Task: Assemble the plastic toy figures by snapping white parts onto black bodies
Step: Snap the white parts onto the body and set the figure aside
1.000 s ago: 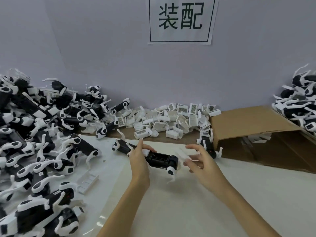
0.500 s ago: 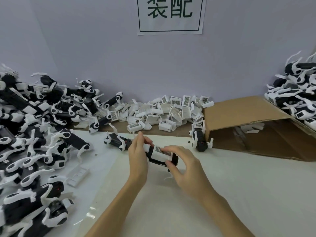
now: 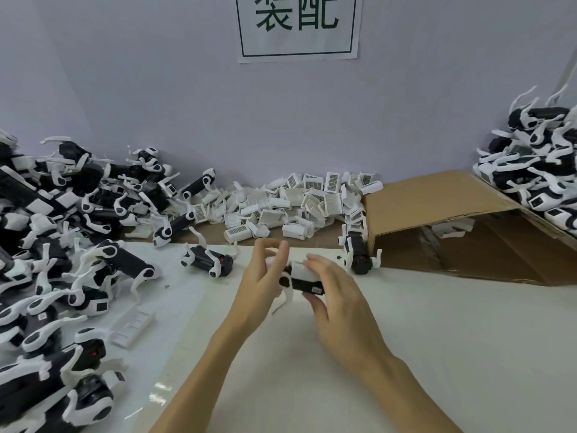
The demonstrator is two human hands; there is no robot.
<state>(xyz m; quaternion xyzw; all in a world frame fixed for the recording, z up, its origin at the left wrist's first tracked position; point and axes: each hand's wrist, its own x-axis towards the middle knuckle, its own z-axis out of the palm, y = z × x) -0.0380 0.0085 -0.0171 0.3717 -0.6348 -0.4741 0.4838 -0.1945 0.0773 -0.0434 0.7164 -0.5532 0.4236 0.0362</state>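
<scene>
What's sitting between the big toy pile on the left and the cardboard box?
In the head view, a heap of loose white parts fills the stretch between the left toy pile and the cardboard box, along the wall.

Plastic toy figures — glossy black and white — beside matt brown cardboard and a paper sign.

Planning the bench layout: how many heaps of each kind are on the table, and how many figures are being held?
heaps of figures: 2
heap of loose white parts: 1
figure held by left hand and right hand: 1
Total: 4
</scene>
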